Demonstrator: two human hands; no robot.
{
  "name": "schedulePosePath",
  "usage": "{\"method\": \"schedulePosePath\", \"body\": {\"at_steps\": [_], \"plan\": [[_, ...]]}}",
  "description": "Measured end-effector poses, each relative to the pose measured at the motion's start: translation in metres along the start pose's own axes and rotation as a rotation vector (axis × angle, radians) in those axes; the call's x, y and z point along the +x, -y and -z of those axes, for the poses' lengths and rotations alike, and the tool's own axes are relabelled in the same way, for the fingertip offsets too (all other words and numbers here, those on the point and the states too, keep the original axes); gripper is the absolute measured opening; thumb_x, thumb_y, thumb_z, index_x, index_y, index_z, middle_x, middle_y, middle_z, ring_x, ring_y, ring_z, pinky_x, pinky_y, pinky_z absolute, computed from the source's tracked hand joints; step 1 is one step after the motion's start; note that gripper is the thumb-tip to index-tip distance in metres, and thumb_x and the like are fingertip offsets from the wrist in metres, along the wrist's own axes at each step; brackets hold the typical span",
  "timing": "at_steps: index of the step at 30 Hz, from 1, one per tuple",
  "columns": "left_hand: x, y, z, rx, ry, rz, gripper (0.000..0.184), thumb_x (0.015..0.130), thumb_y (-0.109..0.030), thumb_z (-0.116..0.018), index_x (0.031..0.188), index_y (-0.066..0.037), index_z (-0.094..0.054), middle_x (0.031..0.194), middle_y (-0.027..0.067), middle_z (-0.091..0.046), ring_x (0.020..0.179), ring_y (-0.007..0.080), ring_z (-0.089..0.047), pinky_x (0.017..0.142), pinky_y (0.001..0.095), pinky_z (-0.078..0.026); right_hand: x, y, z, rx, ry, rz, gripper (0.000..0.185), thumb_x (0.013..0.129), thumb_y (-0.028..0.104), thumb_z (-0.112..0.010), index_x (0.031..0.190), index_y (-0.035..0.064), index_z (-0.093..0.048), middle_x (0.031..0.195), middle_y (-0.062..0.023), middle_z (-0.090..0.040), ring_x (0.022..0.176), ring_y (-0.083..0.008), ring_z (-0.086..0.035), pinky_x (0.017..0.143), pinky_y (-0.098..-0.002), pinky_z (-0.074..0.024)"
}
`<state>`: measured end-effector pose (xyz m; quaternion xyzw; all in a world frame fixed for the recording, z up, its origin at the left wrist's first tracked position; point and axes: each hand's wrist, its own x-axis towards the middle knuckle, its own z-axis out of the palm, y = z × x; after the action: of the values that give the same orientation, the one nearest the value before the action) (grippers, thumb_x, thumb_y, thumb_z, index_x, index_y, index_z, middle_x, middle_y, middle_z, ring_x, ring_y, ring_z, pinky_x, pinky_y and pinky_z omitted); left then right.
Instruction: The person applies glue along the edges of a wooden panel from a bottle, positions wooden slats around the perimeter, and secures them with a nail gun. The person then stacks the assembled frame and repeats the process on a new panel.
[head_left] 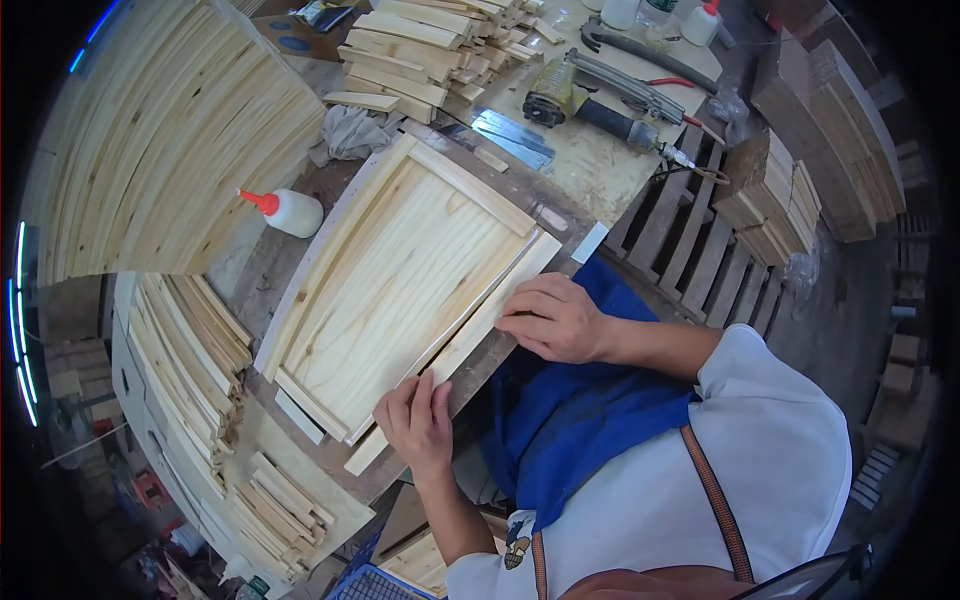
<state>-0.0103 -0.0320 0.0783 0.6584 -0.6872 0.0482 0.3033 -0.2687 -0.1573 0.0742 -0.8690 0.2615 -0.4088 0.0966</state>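
Observation:
A pale wooden panel (pixel 370 290) lies on the workbench, framed by wood strips on three sides. Along its near edge runs a separate straight wood strip (pixel 478 335), with a narrow dark gap between the two. A thin white line, seemingly glue, follows that panel edge. My left hand (pixel 415 425) is closed on the strip's lower-left part, fingertips at the gap. Farther up, my right hand (pixel 560 315) grips the same strip near its other end, fingers curled over it. A white bottle with a red nozzle (pixel 295 213) is beyond the panel.
Tall stacked boards (pixel 170 150) stand at the left, with curved strips (pixel 190 360) below. Loose wood pieces (pixel 410 50) are piled at the back. A nail gun (pixel 590 105) with its hose lies at the back right, near a metal plate (pixel 512 138). A pallet (pixel 690 235) is right of the bench.

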Motion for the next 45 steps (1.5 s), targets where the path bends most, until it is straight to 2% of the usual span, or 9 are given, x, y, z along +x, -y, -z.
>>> {"method": "schedulePosePath", "body": {"at_steps": [3, 11, 15, 18, 23, 27, 38, 45], "plan": [[0.005, 0.003, -0.004, 0.0, 0.022, 0.023, 0.037, 0.08, -0.021, -0.091, 0.114, -0.012, -0.08, 0.109, 0.0053, -0.07, 0.102, 0.0294, -0.062, 0.091, 0.0412, -0.051, 0.001, -0.005, -0.005, 0.0, 0.013, -0.014, 0.03, 0.077, 0.005, -0.082, 0.106, 0.0115, -0.078, 0.107, -0.0028, -0.07, 0.103, -0.0243, -0.068, 0.088, -0.0389, -0.0551], [0.016, 0.008, -0.008, -0.077, 0.046, 0.058, 0.036, 0.08, -0.015, -0.09, 0.114, -0.01, -0.079, 0.108, 0.0065, -0.07, 0.101, 0.0295, -0.062, 0.09, 0.0414, -0.051, 0.009, -0.016, -0.009, -0.013, -0.01, -0.076, 0.027, 0.078, 0.005, -0.082, 0.104, 0.0109, -0.077, 0.107, -0.0033, -0.071, 0.103, -0.0257, -0.067, 0.09, -0.0406, -0.054], [0.02, 0.008, -0.008, -0.082, 0.042, 0.069, 0.033, 0.08, -0.01, -0.09, 0.111, -0.006, -0.079, 0.107, 0.0096, -0.071, 0.1, 0.0309, -0.064, 0.088, 0.0414, -0.052, 0.012, -0.018, -0.01, 0.003, 0.0, -0.092, 0.027, 0.078, 0.003, -0.081, 0.103, 0.0105, -0.077, 0.107, -0.0035, -0.071, 0.103, -0.0263, -0.067, 0.089, -0.0411, -0.0542], [0.021, 0.011, -0.01, -0.096, 0.028, 0.069, 0.036, 0.079, -0.014, -0.09, 0.114, -0.011, -0.079, 0.107, 0.0072, -0.07, 0.1, 0.0297, -0.062, 0.088, 0.0411, -0.051, 0.013, -0.02, -0.011, 0.016, 0.002, -0.095, 0.028, 0.078, 0.001, -0.08, 0.104, 0.01, -0.077, 0.106, -0.004, -0.071, 0.103, -0.0267, -0.068, 0.089, -0.0408, -0.0541], [0.024, 0.013, -0.007, -0.083, 0.032, 0.093, 0.036, 0.08, -0.014, -0.09, 0.114, -0.01, -0.078, 0.107, 0.0076, -0.069, 0.099, 0.0301, -0.062, 0.087, 0.0417, -0.051, 0.018, -0.021, -0.012, 0.041, 0.018, -0.07, 0.027, 0.077, -0.001, -0.078, 0.103, 0.0093, -0.076, 0.105, -0.0052, -0.071, 0.101, -0.0277, -0.068, 0.088, -0.0408, -0.0538], [0.028, 0.018, -0.004, -0.146, 0.055, 0.029, 0.035, 0.08, -0.014, -0.089, 0.112, -0.007, -0.076, 0.106, 0.0101, -0.069, 0.097, 0.031, -0.063, 0.086, 0.0418, -0.05, 0.022, -0.02, -0.017, 0.0, 0.029, -0.071, 0.026, 0.076, -0.002, -0.077, 0.099, 0.0084, -0.075, 0.103, -0.008, -0.071, 0.099, -0.0309, -0.068, 0.087, -0.0413, -0.0524], [0.039, 0.018, -0.012, -0.149, 0.017, -0.047, 0.036, 0.082, -0.023, -0.086, 0.113, -0.01, -0.075, 0.101, 0.0045, -0.064, 0.094, 0.0264, -0.061, 0.084, 0.0398, -0.049, 0.031, -0.011, -0.021, -0.015, 0.094, -0.08, 0.021, 0.085, -0.005, -0.076, 0.104, 0.0036, -0.075, 0.109, -0.0113, -0.07, 0.104, -0.0318, -0.065, 0.091, -0.0414, -0.0516], [0.039, 0.019, -0.011, -0.153, 0.021, -0.047, 0.035, 0.083, -0.023, -0.085, 0.114, -0.01, -0.075, 0.101, 0.0046, -0.063, 0.093, 0.0264, -0.061, 0.084, 0.0401, -0.049, 0.039, 0.006, -0.03, 0.127, 0.086, -0.09, 0.024, 0.083, -0.007, -0.076, 0.105, 0.0033, -0.074, 0.109, -0.0124, -0.069, 0.104, -0.0322, -0.065, 0.09, -0.042, -0.0518]]}}
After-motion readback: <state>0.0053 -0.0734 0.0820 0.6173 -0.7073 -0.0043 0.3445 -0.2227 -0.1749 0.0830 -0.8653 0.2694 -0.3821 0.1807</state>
